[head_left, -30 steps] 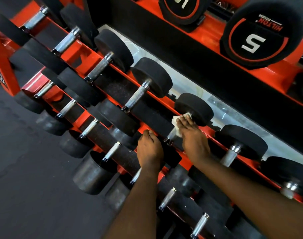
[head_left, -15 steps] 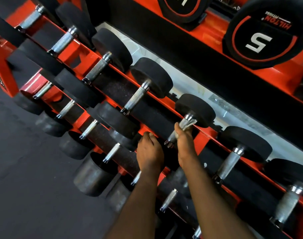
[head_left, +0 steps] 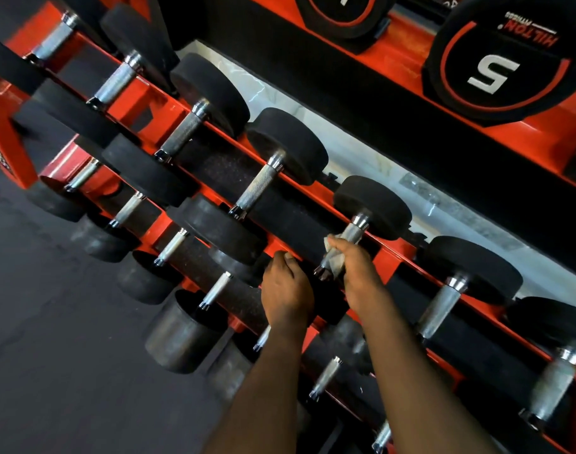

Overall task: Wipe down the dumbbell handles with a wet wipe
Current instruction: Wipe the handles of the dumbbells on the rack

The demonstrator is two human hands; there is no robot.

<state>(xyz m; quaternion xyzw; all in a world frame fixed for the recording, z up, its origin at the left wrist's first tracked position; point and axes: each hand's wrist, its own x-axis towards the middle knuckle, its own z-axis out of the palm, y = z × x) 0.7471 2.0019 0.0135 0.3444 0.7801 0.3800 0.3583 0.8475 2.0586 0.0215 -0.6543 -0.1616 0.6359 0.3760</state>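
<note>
Two hands in play, but only one is doing the cleaning. The right hand (head_left: 358, 273) is wrapped round the lower, near part of a knurled dumbbell handle (head_left: 353, 232) on the top tier of the red rack (head_left: 132, 103). The wet wipe (head_left: 334, 262) is sandwiched between palm and metal. You can see pale folds of it bunched out on the left side of the fist, with thumb and fingers closed right round. I'd guess a full wrap like that gets all sides of the grip in one pass instead of dabbing at the top.

The far stretch of that handle, up by the black rubber head (head_left: 373, 204), is bare and shiny, so my read is the stroke is partway along.

The left hand (head_left: 286, 290) sits just left of it with its fingers bent down over something dark at the near edge of the tier. It could be the shelf lip or this dumbbell's near head, and I honestly can't tell which from this angle. Either way it looks like bracing, to stop the weight rolling in its cradle or just to lean on.

The next handle to the right (head_left: 439, 306) has nothing on it, same as the ones off to the left (head_left: 258, 185). A plate marked 5 (head_left: 509, 60) hangs on the far side.
</note>
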